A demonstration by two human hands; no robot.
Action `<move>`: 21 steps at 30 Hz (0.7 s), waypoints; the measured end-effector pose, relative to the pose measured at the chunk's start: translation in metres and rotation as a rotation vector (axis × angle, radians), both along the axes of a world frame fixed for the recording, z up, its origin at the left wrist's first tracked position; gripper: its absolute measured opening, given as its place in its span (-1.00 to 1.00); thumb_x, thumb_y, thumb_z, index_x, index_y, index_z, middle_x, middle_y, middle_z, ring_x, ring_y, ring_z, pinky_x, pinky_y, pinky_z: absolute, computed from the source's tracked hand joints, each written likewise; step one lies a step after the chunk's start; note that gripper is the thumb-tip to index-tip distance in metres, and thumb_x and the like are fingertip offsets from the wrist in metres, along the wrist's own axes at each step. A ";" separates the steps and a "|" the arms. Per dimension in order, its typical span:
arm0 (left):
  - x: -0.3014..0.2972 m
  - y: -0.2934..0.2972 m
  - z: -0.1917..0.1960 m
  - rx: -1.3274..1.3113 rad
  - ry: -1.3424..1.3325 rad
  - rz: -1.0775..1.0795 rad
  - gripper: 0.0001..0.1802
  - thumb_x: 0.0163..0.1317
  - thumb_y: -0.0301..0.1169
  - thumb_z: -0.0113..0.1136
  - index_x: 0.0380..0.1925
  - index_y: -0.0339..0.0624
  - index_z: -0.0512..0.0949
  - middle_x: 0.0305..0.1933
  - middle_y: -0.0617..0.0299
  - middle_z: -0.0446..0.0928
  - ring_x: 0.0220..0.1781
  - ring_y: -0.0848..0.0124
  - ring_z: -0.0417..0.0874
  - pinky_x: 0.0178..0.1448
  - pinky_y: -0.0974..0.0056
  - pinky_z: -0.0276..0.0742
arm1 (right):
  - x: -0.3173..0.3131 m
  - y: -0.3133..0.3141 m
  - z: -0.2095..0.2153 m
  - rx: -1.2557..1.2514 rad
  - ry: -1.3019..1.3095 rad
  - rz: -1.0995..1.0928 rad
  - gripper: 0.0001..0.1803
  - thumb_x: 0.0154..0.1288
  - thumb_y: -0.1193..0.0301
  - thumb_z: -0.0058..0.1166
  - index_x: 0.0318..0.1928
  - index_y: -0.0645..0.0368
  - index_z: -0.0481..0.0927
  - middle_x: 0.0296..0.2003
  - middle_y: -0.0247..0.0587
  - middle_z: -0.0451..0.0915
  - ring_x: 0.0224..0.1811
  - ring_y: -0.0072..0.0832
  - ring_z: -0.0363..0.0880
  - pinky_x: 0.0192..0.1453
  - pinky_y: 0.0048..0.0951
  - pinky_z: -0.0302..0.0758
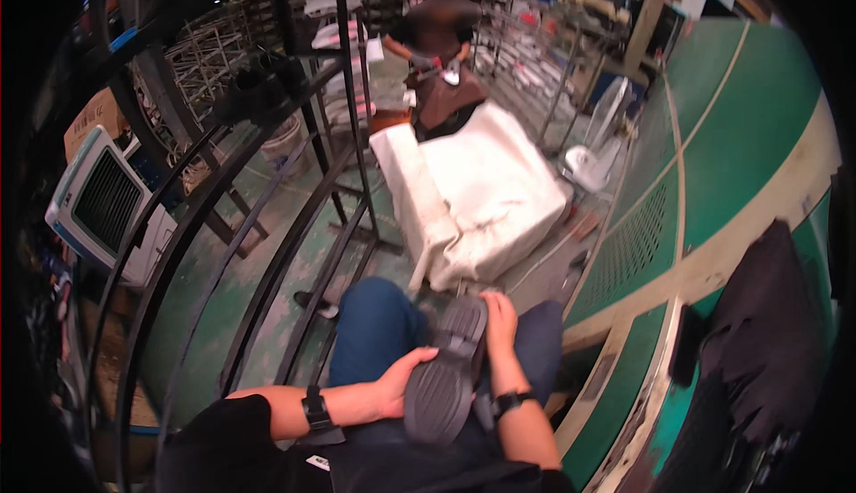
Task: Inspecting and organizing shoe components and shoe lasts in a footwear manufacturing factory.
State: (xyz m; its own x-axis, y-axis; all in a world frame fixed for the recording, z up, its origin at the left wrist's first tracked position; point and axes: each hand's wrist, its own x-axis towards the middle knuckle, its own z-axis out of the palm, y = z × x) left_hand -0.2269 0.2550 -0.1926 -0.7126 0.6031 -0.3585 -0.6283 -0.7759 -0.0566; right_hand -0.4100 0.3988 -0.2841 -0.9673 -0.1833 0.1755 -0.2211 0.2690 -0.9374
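Observation:
A dark shoe lies sole up over my lap, its ridged tread facing me. The wider end points toward my body and the narrower end points away. My left hand grips the shoe's left side, thumb laid on the edge of the sole. Along the far right side, my right hand is wrapped round the shoe, with its fingertips near the far end. The shoe's upper is hidden beneath the sole. Both wrists wear dark bands.
A black metal rack stands close on my left, beside a grey air cooler. Ahead is a block draped in white cloth, with another person seated behind it. A green machine panel and dark cloth are on my right.

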 end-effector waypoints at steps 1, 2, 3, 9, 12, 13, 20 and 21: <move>0.000 0.004 -0.001 -0.195 -0.067 0.019 -0.31 0.34 -0.03 -0.01 0.26 -0.38 0.39 0.22 -0.22 0.51 0.27 -0.11 0.54 0.43 -0.09 0.36 | -0.008 0.013 -0.029 0.136 -0.084 0.059 -0.63 0.47 0.24 -0.08 -0.13 0.25 0.70 -0.17 -0.20 0.71 -0.08 -0.40 0.64 0.08 -0.37 0.50; 0.004 -0.005 -0.004 -0.205 -0.088 0.021 -0.33 0.32 -0.05 0.02 0.25 -0.38 0.40 0.20 -0.20 0.54 0.23 -0.07 0.57 0.41 -0.08 0.39 | -0.003 0.003 -0.029 -0.116 -0.393 0.134 -0.67 0.42 0.29 0.00 0.00 0.22 0.67 -0.06 -0.23 0.70 -0.01 -0.39 0.62 0.13 -0.38 0.48; 0.004 -0.005 -0.004 -0.200 -0.094 -0.015 -0.34 0.30 -0.07 0.04 0.23 -0.38 0.42 0.17 -0.19 0.56 0.19 -0.04 0.61 0.38 -0.08 0.42 | -0.016 0.012 -0.036 -0.488 -0.866 0.167 -0.66 0.35 0.33 0.08 0.06 0.20 0.64 -0.01 -0.25 0.68 0.04 -0.39 0.60 0.18 -0.40 0.46; -0.005 -0.040 0.065 -0.340 0.378 0.181 -0.33 0.20 -0.19 0.19 0.26 -0.33 0.36 0.20 -0.08 0.53 0.13 0.14 0.66 0.20 0.02 0.60 | -0.006 0.064 0.003 -0.759 -1.219 0.544 -0.55 0.41 0.20 0.08 0.16 0.23 0.56 0.05 -0.14 0.66 0.03 -0.36 0.66 0.16 -0.28 0.57; -0.019 -0.065 0.088 -0.564 0.705 0.291 -0.10 0.10 -0.03 0.27 0.37 -0.30 0.25 0.28 -0.29 0.41 0.20 -0.02 0.59 0.23 -0.05 0.58 | 0.021 0.064 0.043 -1.014 -0.924 1.036 -0.16 0.30 -0.11 0.13 0.29 0.37 0.36 0.04 0.29 0.53 -0.18 -0.19 0.65 -0.23 -0.24 0.59; -0.021 -0.063 0.122 -0.620 0.832 0.375 -0.05 0.08 0.01 0.28 0.39 -0.29 0.22 0.28 -0.37 0.38 0.24 -0.09 0.56 0.25 -0.07 0.56 | 0.027 0.051 0.068 -1.005 -0.742 1.098 -0.04 0.27 -0.21 0.11 0.34 0.39 0.28 0.03 0.43 0.46 -0.28 -0.16 0.61 -0.57 -0.43 0.55; 0.009 -0.109 0.092 -0.903 0.719 0.745 0.01 -0.02 -0.06 0.40 0.39 -0.29 0.23 0.33 -0.15 0.40 0.35 -0.06 0.46 0.40 -0.07 0.42 | -0.083 -0.044 0.115 -1.138 -0.741 0.216 -0.32 0.47 -0.06 -0.14 0.32 0.24 0.31 0.11 0.22 0.50 -0.01 -0.09 0.63 -0.35 -0.38 0.64; 0.017 -0.118 0.083 -0.943 0.667 0.772 -0.01 -0.03 -0.10 0.42 0.38 -0.29 0.24 0.32 -0.07 0.43 0.33 0.00 0.48 0.40 -0.03 0.41 | -0.097 -0.051 0.112 -1.213 -0.808 0.141 -0.37 0.51 -0.04 -0.21 0.27 0.25 0.35 0.06 0.19 0.54 0.09 -0.08 0.60 -0.25 -0.31 0.68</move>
State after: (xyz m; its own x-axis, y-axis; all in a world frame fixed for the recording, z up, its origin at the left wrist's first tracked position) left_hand -0.2102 0.1366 -0.1100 -0.9469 -0.2939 0.1304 0.2712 -0.5120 0.8150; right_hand -0.5070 0.3473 -0.1725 -0.8622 -0.4210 -0.2816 0.5061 -0.7373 -0.4475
